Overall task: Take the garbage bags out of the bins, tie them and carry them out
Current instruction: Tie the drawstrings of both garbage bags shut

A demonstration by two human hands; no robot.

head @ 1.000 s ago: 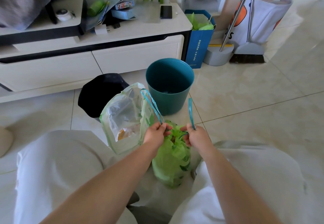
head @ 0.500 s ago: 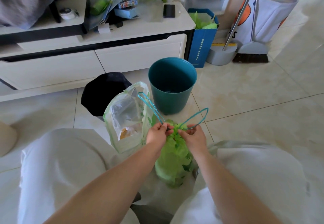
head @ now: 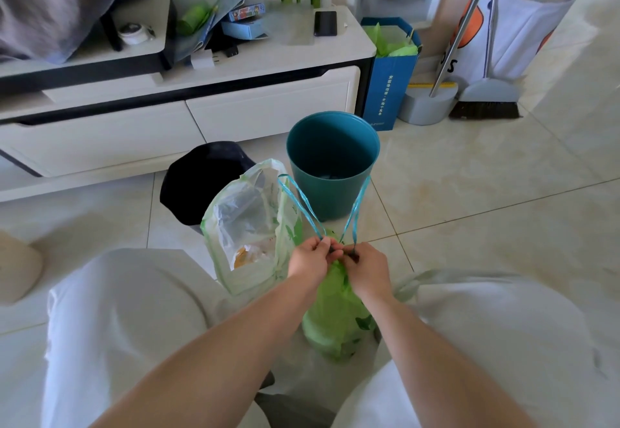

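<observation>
Closed bag [head: 335, 320] on floor between the knees; left hand [head: 310, 258] and right hand [head: 369, 268] at its neck, each pinching a drawstring [head: 358, 203]. Open bag [head: 248, 233] just left of it. Behind them, side by side: left bin [head: 198, 179], right bin [head: 332, 172]. Cabinet [head: 268, 109] behind the bins — phone [head: 324, 22] on top. Right of the cabinet — paper bag [head: 389, 92], dustpan [head: 426, 105], broom [head: 486, 102].
</observation>
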